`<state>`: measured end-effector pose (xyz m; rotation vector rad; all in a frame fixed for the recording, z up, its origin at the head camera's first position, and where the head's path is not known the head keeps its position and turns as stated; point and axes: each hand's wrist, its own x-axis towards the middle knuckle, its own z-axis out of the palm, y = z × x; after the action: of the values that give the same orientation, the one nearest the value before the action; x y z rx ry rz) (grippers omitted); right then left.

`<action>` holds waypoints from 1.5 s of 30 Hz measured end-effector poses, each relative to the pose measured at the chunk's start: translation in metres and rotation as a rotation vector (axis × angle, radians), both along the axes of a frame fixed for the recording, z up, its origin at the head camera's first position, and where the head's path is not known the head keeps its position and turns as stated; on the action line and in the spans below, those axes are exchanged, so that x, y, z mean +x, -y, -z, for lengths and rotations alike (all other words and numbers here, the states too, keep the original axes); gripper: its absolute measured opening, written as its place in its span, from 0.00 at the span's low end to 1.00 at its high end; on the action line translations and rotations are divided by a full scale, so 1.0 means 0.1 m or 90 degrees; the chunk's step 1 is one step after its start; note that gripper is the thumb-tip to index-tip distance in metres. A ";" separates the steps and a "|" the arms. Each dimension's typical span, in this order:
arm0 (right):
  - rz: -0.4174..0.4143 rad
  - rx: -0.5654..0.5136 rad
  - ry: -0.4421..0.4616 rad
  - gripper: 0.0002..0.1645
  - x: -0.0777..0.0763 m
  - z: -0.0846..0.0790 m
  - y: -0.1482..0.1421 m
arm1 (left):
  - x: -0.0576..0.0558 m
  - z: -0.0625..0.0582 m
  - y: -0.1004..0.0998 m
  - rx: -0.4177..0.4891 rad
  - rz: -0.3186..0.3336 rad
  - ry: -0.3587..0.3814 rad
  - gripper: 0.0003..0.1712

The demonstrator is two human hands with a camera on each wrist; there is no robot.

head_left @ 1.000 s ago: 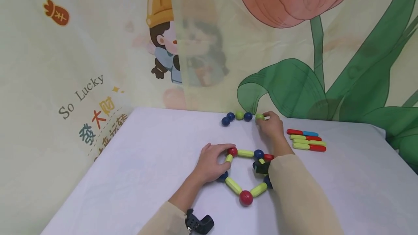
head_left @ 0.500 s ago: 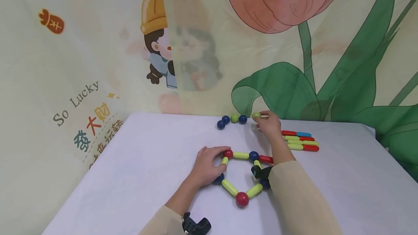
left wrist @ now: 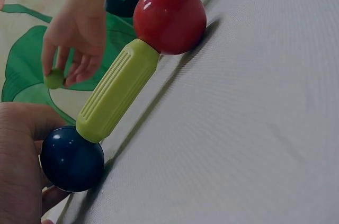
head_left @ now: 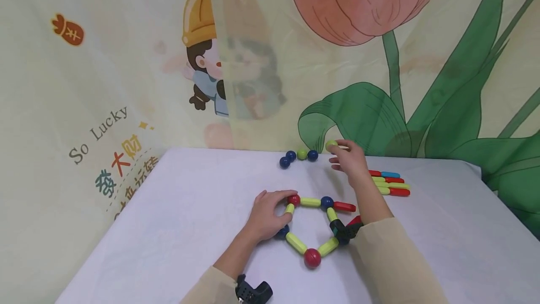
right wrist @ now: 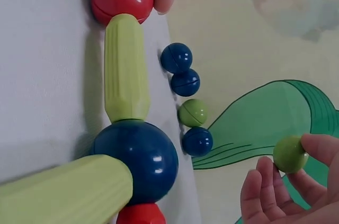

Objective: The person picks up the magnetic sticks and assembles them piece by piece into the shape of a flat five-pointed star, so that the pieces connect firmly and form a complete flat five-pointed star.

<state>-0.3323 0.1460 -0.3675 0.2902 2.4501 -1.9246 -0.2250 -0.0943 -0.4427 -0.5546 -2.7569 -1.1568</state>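
On my head feed the right hand (head_left: pixel 351 161) reaches forward to the far edge of the tabletop (head_left: pixel 190 210), thumb and index finger pinching a green ball (right wrist: pixel 290 154) held up against the backdrop (head_left: pixel 261 128); its other fingers are bent and slightly apart. The left hand (head_left: pixel 266 216) lies low, thumb and index finger curved round the left side of the ring of rods and balls (head_left: pixel 297 243), index fingertip on a red ball (head_left: pixel 294 200), thumb by a blue ball (left wrist: pixel 72 159). I see that ring on the tabletop, nearer me than the row of loose balls (head_left: pixel 302 154) along the far edge. The left hand partly covers that blue ball, and my left wrist view crops the hand, so I can't tell how firmly it grips. A black wrist camera (head_left: pixel 346 232) blocks the ring's right corner. The right forearm (head_left: pixel 372 197) hides the left ends of the stacked rods (head_left: pixel 396 186) toward the tabletop's far right corner. Both sleeves (head_left: pixel 401 266) run out of my frame
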 end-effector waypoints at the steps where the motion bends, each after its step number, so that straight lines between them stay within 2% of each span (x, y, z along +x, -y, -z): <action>1: -0.003 0.002 -0.001 0.37 0.02 -0.01 -0.01 | 0.00 0.00 0.00 0.001 0.000 0.001 0.30; 10: -0.045 0.042 -0.009 0.38 0.19 -0.04 -0.07 | -0.01 0.00 0.00 0.000 0.000 -0.001 0.30; 25: -0.077 0.087 -0.019 0.40 0.42 0.03 -0.26 | -0.02 0.01 0.00 0.001 -0.001 0.002 0.29; 36: -0.081 0.087 -0.007 0.40 0.56 0.15 -0.39 | -0.03 0.03 -0.02 -0.005 0.003 0.002 0.29; 45: -0.088 0.130 0.000 0.40 0.65 0.27 -0.50 | -0.03 0.01 -0.01 -0.003 0.002 0.002 0.29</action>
<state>-0.2673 0.1962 -0.3948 0.1194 2.5935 -1.6255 -0.2279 -0.0937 -0.4441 -0.5572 -2.7625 -1.1536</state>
